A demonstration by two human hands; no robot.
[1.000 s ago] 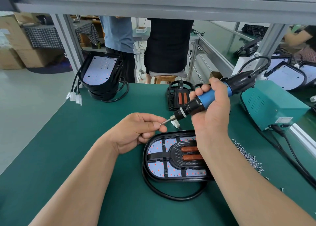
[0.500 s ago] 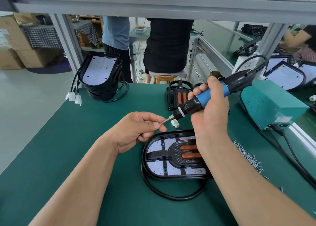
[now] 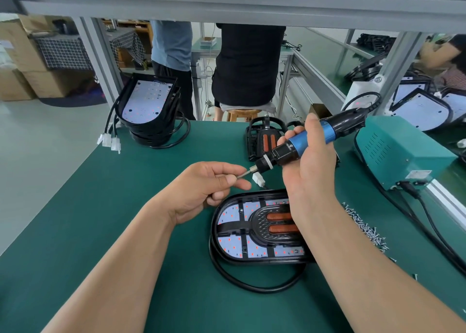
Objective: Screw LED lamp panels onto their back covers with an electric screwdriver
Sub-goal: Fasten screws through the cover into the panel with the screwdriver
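A black lamp back cover with its LED panel (image 3: 242, 231) lies flat on the green mat, a black cable looped round it. Above it my right hand (image 3: 311, 171) grips the blue-and-black electric screwdriver (image 3: 306, 143), held tilted with its bit pointing left and down. My left hand (image 3: 209, 186) pinches something small at the bit's tip between thumb and forefinger; the pinched thing itself is hidden. A white cable connector (image 3: 258, 180) lies just below the bit.
A stack of lamp covers with panels (image 3: 148, 105) stands at the far left, white plugs hanging off the edge. Another black cover (image 3: 264, 138) lies behind the screwdriver. A teal power box (image 3: 401, 153) with cables sits right. Loose screws (image 3: 365, 229) lie scattered right of the lamp. People stand behind the bench.
The screwdriver and right hand have dropped slightly and shifted a little left. My left hand stays pinched at the bit's tip.
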